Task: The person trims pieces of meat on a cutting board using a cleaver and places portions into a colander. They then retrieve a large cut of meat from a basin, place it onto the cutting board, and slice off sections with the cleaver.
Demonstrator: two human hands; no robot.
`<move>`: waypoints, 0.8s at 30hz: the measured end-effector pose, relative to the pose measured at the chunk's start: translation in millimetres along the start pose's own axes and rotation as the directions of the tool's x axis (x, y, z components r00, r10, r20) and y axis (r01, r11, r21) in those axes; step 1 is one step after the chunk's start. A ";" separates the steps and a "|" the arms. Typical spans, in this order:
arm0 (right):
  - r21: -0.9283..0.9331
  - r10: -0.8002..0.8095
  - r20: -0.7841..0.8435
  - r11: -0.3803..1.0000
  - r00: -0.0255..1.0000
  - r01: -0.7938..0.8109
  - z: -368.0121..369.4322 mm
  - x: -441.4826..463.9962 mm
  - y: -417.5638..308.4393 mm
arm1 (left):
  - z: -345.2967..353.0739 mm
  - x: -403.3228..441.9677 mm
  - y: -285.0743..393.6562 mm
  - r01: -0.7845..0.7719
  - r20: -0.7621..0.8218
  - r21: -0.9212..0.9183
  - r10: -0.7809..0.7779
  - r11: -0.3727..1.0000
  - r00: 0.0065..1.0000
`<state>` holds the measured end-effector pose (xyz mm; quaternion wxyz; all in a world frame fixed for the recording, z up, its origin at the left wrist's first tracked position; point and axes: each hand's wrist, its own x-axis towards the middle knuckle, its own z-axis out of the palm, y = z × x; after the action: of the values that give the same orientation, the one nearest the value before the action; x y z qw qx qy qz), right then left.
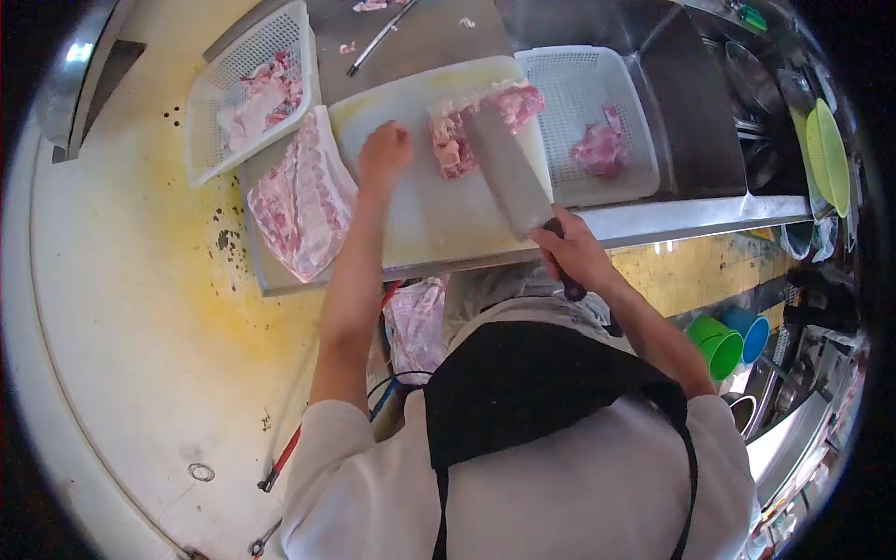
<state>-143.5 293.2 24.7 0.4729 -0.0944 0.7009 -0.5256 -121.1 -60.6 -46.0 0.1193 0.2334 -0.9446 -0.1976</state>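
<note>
My right hand [574, 252] is wrapped round the dark handle of a cleaver [509, 173]. The cleaver's broad blade points up and left, its far end over a piece of bony raw meat [452, 147] on the white cutting board [411, 224]. To the left of that meat, and apart from it, my left hand [385, 151] is closed in a fist above the board, with nothing visible in it. A large slab of raw ribs [308, 201] lies by my left forearm, along the board's left side.
A white perforated basket [201, 140] with meat scraps stands at the left; another basket [560, 182] at the right holds one chunk of meat [602, 145]. A thin metal rod [378, 42] lies behind the board. Green [717, 347] and blue buckets [747, 331] stand lower right.
</note>
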 end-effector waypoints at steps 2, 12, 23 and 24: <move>0.015 -0.060 -0.079 0.998 0.995 0.061 -0.3 4.0 -2.1 | -3.4 -8.4 49.7 -0.003 0.164 0.167 -0.025 0.986 0.986; 0.125 -0.144 -0.128 0.979 0.981 0.160 32.2 46.7 6.1 | -7.3 -10.0 50.0 0.108 0.118 0.091 -0.118 0.990 0.986; 0.187 -0.228 -0.073 0.953 0.971 0.238 33.6 126.8 -21.8 | 7.5 -0.1 32.3 -0.145 0.227 -0.073 0.158 0.987 0.961; 0.184 -0.217 -0.068 0.957 0.974 0.226 34.2 129.9 -24.9 | 8.9 0.7 31.3 -0.138 0.231 -0.091 0.155 0.986 0.960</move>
<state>-196.0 178.6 -28.0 0.4014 -0.1144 0.6434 -0.6418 -136.9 -32.7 -40.4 0.0283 0.1330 -0.9588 -0.2495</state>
